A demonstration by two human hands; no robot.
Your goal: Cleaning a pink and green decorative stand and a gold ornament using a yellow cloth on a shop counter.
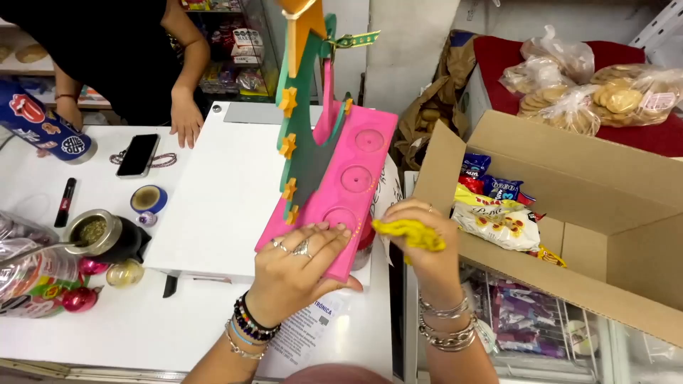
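My left hand (299,267) grips the near end of a pink foam board (352,181) with round hollows, fingers spread on top and thumb under the edge. A green foam tree shape with orange stars (302,135) stands up from the board. My right hand (423,238) is closed around a crumpled yellow cloth (411,232), just right of the board's near corner. Both wrists carry bracelets, and the left hand's fingers wear rings.
An open cardboard box (569,192) with snack packets stands at the right, bags of cookies (605,92) behind it. On the white counter (107,320) lie a phone (137,154), a gourd cup with metal straw (99,235) and baubles. Another person's hand (186,117) rests at the far side.
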